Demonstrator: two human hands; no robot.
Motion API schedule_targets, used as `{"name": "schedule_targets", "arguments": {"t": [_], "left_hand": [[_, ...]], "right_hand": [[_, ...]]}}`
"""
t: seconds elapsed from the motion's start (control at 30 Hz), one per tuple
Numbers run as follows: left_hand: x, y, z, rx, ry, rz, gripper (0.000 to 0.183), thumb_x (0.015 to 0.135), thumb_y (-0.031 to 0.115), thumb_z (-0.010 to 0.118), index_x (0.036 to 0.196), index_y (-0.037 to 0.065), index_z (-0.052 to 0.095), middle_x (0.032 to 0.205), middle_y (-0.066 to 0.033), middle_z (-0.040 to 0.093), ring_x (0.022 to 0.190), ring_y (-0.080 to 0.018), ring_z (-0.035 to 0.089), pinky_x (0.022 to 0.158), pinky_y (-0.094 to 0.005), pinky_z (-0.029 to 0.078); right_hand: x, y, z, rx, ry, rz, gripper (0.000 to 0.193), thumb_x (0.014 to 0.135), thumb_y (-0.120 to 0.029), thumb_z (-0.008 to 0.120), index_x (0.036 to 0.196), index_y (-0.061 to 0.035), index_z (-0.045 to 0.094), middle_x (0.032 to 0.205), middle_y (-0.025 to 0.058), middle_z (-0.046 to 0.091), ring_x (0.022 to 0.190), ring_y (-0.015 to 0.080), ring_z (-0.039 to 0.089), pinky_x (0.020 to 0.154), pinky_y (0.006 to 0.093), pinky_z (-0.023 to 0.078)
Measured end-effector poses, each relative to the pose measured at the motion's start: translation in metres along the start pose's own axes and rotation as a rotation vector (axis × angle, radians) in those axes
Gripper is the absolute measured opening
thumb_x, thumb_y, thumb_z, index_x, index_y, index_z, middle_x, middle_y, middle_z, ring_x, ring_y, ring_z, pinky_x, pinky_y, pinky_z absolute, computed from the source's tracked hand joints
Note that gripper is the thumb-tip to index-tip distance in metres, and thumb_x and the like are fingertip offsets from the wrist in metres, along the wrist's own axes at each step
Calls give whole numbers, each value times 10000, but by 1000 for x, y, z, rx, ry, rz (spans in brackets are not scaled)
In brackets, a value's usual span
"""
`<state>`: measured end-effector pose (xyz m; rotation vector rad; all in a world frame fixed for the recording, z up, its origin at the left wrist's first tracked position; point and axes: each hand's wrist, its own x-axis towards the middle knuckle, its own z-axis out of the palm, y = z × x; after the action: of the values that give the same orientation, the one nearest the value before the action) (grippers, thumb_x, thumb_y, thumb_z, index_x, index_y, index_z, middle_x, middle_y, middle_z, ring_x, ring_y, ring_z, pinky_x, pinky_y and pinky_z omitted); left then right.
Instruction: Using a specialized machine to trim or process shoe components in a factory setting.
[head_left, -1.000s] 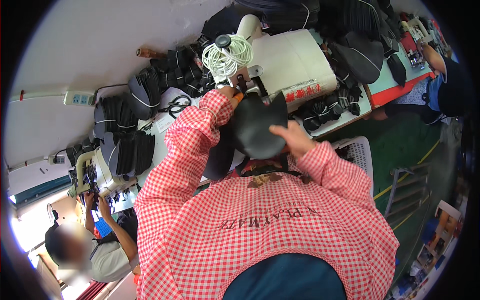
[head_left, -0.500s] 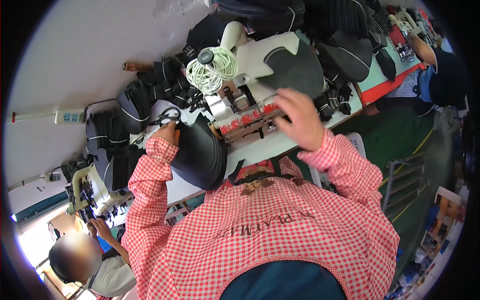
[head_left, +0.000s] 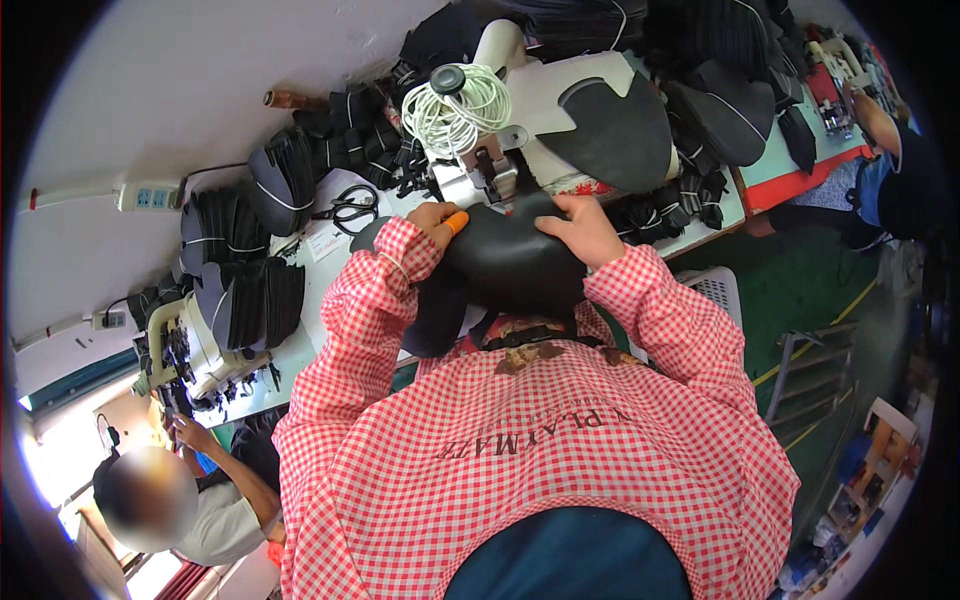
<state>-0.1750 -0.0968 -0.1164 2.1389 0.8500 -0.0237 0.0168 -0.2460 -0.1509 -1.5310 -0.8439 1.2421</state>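
Note:
A black, smooth, curved panel (head_left: 515,262) is held in front of the sewing machine (head_left: 490,172), its far edge close under the machine's head. My left hand (head_left: 437,222), with an orange cover on one finger, grips the panel's left part with bent fingers. On the right side my right hand (head_left: 585,230) pinches it, thumb on top and fingers out of sight beneath. More dark panels (head_left: 435,315) lie below and left of it. Black-handled scissors (head_left: 352,208) rest on the table left of my left hand.
Bundles of tied black panels (head_left: 225,230) stand along the table's left. A loose dark panel (head_left: 615,130) lies on the machine's right side, with a coil of pale cord (head_left: 455,115) on top. A co-worker (head_left: 215,500) sits lower left; another person (head_left: 900,165) works far right.
My left hand has moved right from the panel stack, bringing a black panel to the machine. My right hand has come down and taken hold of its right side.

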Motion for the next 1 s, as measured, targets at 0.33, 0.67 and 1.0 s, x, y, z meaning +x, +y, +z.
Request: {"name": "schedule_targets", "arguments": {"t": [0.33,0.67,1.0], "left_hand": [[49,6,-7,-33,-284,-302,291,873,241,488,1021,22,608,661,-83,605,566,-192,572,522,-317,432],[-33,-44,-71,706,-363,-543,492,836,369,574,1209,58,495,1045,-225,599,976,-374,568,838,-436,454],[-53,65,-64,-439,-502,-134,275,850,137,578,1094,10,585,856,-68,627,727,-129,596,594,-267,512]], "right_hand": [[-58,-18,13,482,-111,427,276,816,-150,596,1041,11,586,873,90,643,654,129,631,495,233,500],[-23,-73,-77,-990,617,-584,287,809,-101,540,1081,-15,571,971,176,609,895,348,580,809,388,465],[-28,-34,-3,-117,-489,-206,660,692,-201,714,1262,-2,449,1149,114,580,1069,210,538,947,313,388]]}}
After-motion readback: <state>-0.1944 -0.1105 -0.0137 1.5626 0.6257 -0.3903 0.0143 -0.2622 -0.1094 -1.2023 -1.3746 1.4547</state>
